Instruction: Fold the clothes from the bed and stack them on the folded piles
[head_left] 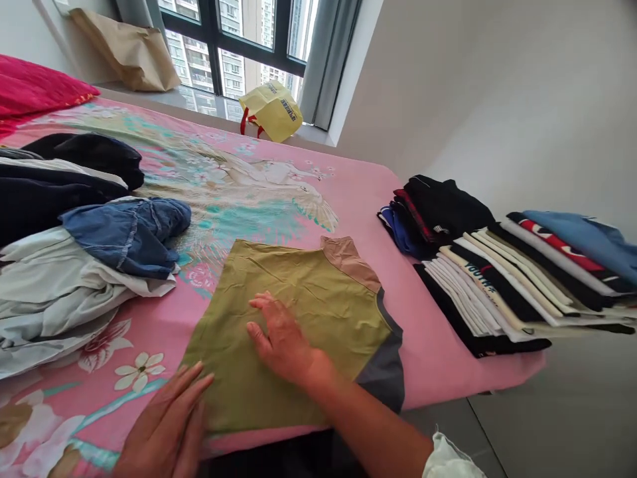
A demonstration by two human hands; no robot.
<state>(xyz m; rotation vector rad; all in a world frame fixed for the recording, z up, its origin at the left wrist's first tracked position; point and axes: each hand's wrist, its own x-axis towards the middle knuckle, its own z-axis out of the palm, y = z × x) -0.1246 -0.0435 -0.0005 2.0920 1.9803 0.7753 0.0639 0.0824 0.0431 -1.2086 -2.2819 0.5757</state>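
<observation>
An olive-green garment (pixel 298 285) lies flat on the pink floral bedsheet (pixel 358 179) before me, with a brownish-pink patch at its far right corner and a dark grey section along its right side. What kind of garment it is I cannot tell. My right hand (pixel 286 338) rests on its middle, fingers stretched out and somewhat apart. At its near left edge lies my left hand (pixel 169 425), flat with fingers extended, touching the cloth's border. Neither hand grips anything.
Folded clothes stand in stacks at the right, a dark stack (pixel 442 209) behind a lighter stack (pixel 497 279). Loose clothes, including blue denim (pixel 132 232) and a pale grey garment (pixel 54 292), heap at the left. A yellow bag (pixel 273 109) and brown paper bag (pixel 134 56) sit by the window.
</observation>
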